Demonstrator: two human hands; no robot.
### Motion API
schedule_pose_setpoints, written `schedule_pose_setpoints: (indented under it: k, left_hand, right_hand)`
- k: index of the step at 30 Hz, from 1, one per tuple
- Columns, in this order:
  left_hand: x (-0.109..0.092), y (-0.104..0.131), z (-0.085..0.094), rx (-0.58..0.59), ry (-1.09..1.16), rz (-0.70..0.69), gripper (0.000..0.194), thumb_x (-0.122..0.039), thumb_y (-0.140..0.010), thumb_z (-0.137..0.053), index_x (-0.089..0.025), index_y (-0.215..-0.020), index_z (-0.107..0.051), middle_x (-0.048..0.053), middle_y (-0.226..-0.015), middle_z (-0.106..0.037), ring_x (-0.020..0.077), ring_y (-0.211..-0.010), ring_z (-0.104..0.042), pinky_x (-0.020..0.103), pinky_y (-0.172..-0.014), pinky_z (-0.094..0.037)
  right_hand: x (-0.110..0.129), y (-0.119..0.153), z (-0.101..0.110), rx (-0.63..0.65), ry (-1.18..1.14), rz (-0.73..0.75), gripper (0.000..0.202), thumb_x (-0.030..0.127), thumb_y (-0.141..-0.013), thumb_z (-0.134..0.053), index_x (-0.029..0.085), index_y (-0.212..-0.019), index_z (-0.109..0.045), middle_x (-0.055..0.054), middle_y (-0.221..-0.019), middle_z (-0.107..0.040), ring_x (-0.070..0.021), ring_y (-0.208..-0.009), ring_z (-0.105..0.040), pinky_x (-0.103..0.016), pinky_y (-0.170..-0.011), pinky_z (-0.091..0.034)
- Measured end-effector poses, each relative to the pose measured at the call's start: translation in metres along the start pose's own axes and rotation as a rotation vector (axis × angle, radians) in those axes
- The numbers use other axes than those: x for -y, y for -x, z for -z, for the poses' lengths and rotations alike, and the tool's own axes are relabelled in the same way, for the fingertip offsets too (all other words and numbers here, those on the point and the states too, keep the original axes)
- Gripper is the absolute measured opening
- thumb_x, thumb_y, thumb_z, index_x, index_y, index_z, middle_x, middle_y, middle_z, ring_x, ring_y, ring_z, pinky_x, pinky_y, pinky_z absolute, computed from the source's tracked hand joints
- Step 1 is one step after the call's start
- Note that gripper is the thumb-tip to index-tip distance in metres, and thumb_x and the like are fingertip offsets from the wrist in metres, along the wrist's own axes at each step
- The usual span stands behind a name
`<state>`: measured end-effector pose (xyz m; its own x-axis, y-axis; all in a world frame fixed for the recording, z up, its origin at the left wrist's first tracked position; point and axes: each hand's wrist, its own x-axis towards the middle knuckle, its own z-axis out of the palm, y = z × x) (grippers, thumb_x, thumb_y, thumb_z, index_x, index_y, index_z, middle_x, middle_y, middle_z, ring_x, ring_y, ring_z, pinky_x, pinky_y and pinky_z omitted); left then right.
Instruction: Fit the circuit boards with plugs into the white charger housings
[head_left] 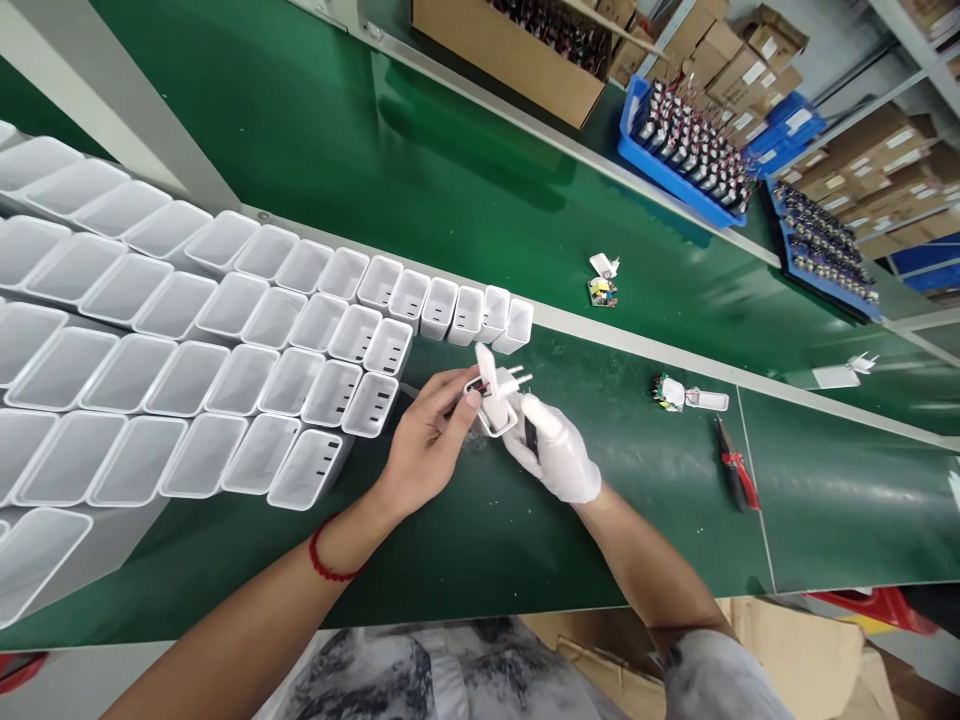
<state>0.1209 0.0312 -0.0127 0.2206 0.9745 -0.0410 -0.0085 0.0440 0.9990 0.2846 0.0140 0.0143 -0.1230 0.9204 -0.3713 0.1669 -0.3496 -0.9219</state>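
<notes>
My bare left hand (429, 432) is closed on a white plastic charger case (496, 418), thumb on its near side. Out of the open case tilts a white plug cover (504, 382) with two pins pointing right. Something dark shows inside the case, too small to make out. My right hand (559, 458), in a white glove, is closed at the right side of the case, its fingers partly hidden. A dark patch between its thumb and fingers cannot be made out.
Rows of open white cases (225, 400) stand to the left on the green bench (465, 560). Red-handled pliers (736, 470) lie at right, near a circuit board (669, 392). More charger parts (602, 280) lie behind. A blue tray (679, 160) and a cardboard box (510, 55) stand on the far shelf.
</notes>
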Motion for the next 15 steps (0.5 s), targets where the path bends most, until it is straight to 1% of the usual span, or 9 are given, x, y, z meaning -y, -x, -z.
schedule_pose_setpoints:
  k: [2,5,6,8,10,11,12,13,15]
  left_hand:
    - [0.000,0.000,0.001,0.005,0.044,0.010,0.039,-0.044,-0.095,-0.052,-0.026,-0.127,-0.063,0.007,-0.130,-0.058,0.0219,-0.116,-0.061,0.029,-0.084,-0.059]
    - [0.000,0.001,0.001,-0.018,0.024,0.009,0.039,-0.045,-0.093,-0.055,-0.025,-0.125,-0.064,0.007,-0.129,-0.059,0.0223,-0.117,-0.060,0.029,-0.086,-0.058]
    - [0.001,0.001,0.000,-0.025,0.013,0.008,0.039,-0.045,-0.092,-0.056,-0.025,-0.125,-0.064,0.007,-0.129,-0.059,0.0223,-0.118,-0.060,0.029,-0.087,-0.058]
    - [0.002,0.002,-0.002,-0.028,-0.005,0.012,0.040,-0.045,-0.092,-0.057,-0.025,-0.126,-0.063,0.007,-0.129,-0.059,0.0223,-0.120,-0.059,0.030,-0.089,-0.057]
    - [0.004,0.003,-0.004,-0.008,-0.020,0.026,0.040,-0.045,-0.092,-0.056,-0.024,-0.126,-0.063,0.008,-0.129,-0.058,0.0225,-0.122,-0.058,0.031,-0.092,-0.056]
    - [0.004,0.003,-0.006,0.014,-0.028,0.036,0.040,-0.045,-0.092,-0.055,-0.024,-0.125,-0.064,0.008,-0.129,-0.058,0.0229,-0.123,-0.057,0.031,-0.093,-0.055]
    - [0.005,0.004,-0.007,0.041,-0.037,0.048,0.039,-0.045,-0.093,-0.054,-0.024,-0.124,-0.064,0.008,-0.130,-0.057,0.0235,-0.124,-0.056,0.032,-0.094,-0.055]
    - [0.005,0.005,-0.008,0.071,-0.044,0.057,0.039,-0.045,-0.093,-0.053,-0.025,-0.124,-0.065,0.008,-0.131,-0.057,0.0242,-0.126,-0.055,0.032,-0.094,-0.055]
    - [0.005,0.006,-0.009,0.131,-0.051,0.065,0.038,-0.044,-0.094,-0.052,-0.027,-0.125,-0.064,0.007,-0.137,-0.054,0.0258,-0.131,-0.051,0.033,-0.095,-0.055]
  right_hand:
    - [0.008,0.003,0.002,0.009,-0.098,-0.042,0.055,0.068,-0.090,-0.042,0.021,-0.065,-0.056,0.007,-0.042,-0.029,-0.0086,-0.037,-0.026,-0.025,-0.040,-0.023]
    - [0.011,0.003,0.004,-0.053,-0.199,-0.075,0.050,0.066,-0.086,-0.052,0.021,-0.066,-0.052,0.008,-0.045,-0.027,-0.0077,-0.039,-0.024,-0.024,-0.040,-0.019]
    - [0.010,0.002,0.005,-0.065,-0.191,-0.067,0.047,0.065,-0.083,-0.057,0.020,-0.070,-0.055,0.008,-0.047,-0.031,-0.0077,-0.041,-0.028,-0.023,-0.040,-0.021]
    - [0.009,0.002,0.006,-0.070,-0.119,-0.010,0.043,0.059,-0.077,-0.069,0.018,-0.086,-0.063,0.005,-0.057,-0.047,-0.0093,-0.049,-0.040,-0.023,-0.046,-0.033]
    - [0.008,0.002,0.007,-0.090,-0.031,0.064,0.055,0.050,-0.067,-0.081,0.018,-0.108,-0.063,-0.001,-0.079,-0.062,-0.0136,-0.065,-0.055,-0.026,-0.060,-0.046]
    - [0.008,0.003,0.007,-0.106,0.008,0.092,0.062,0.046,-0.063,-0.084,0.018,-0.114,-0.062,-0.003,-0.088,-0.066,-0.0159,-0.073,-0.058,-0.029,-0.068,-0.049]
    - [0.008,0.004,0.008,-0.119,0.046,0.111,0.062,0.044,-0.062,-0.085,0.018,-0.114,-0.063,-0.004,-0.093,-0.067,-0.0176,-0.078,-0.060,-0.030,-0.073,-0.050]
    - [0.008,0.006,0.009,-0.129,0.088,0.126,0.055,0.042,-0.063,-0.083,0.018,-0.109,-0.065,-0.004,-0.093,-0.068,-0.0184,-0.079,-0.061,-0.031,-0.075,-0.051]
    - [0.009,0.008,0.014,-0.148,0.205,0.162,0.037,0.040,-0.069,-0.077,0.018,-0.097,-0.068,-0.003,-0.084,-0.068,-0.0177,-0.074,-0.061,-0.031,-0.072,-0.051]
